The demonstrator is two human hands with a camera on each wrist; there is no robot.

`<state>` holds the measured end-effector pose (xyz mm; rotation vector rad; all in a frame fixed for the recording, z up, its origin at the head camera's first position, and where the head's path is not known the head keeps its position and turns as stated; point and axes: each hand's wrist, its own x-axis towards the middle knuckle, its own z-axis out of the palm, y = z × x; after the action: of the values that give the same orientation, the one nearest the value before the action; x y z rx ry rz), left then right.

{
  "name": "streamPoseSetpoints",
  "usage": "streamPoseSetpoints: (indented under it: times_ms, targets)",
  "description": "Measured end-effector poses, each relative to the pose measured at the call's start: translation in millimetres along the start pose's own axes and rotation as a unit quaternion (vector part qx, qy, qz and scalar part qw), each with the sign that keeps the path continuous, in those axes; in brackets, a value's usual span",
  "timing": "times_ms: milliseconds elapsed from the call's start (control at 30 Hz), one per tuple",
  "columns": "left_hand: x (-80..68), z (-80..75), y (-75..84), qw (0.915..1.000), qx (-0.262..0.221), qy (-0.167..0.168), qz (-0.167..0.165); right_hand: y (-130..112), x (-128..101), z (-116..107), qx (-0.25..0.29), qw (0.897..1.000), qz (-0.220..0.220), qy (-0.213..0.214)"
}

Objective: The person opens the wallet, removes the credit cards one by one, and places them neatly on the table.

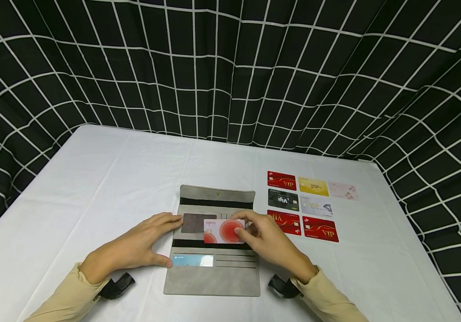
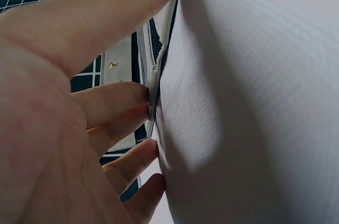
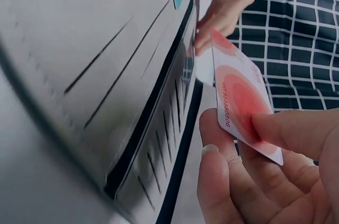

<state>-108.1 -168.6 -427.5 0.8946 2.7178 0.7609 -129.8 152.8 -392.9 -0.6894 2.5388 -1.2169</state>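
A red-and-white card is pinched at its right end between the thumb and fingers of the right hand; its long axis is laid left to right, parallel to the slot lines of the open grey wallet, and it is held just above the wallet's middle panel, directly ahead of the fingertips. The right hand is plainly the nearer to the card. The left hand is laid flat, fingers extended and unclenched, on the wallet's left edge, its fingertips just left of the card. A pale blue card is seated in a lower slot, just below the held card. Seven further cards, in red, gold, black, silver and pink, are ranged in rows to the right of the right hand. All is set on a white tablecloth, backed by a black curtain with a white grid.
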Motion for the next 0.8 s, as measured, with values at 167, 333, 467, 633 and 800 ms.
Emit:
streamPoseSetpoints:
  times_ms: [167,333,467,633,800]
  targets:
    - [-0.1,0.2,-0.6,0.9999,-0.009,-0.005,-0.004,5.5,-5.5,-7.4,-0.004,1.000,0.002,0.012]
    - [-0.1,-0.5,0.0,0.9999,-0.012,-0.006,-0.005,11.6,-12.0,-15.9,-0.009,0.999,0.021,0.028]
    - [0.0,-0.9,0.7,0.9999,-0.010,-0.005,-0.005,15.6,-17.8,-24.1,-0.025,0.998,0.035,0.045]
    - [-0.2,-1.1,0.7,1.0000,-0.007,-0.005,-0.004,20.4,-24.5,-33.8,-0.036,0.996,0.046,0.069]
    - [-0.2,-0.9,0.6,0.9999,-0.008,-0.005,-0.004,27.5,-30.9,-42.9,-0.043,0.993,0.046,0.095]
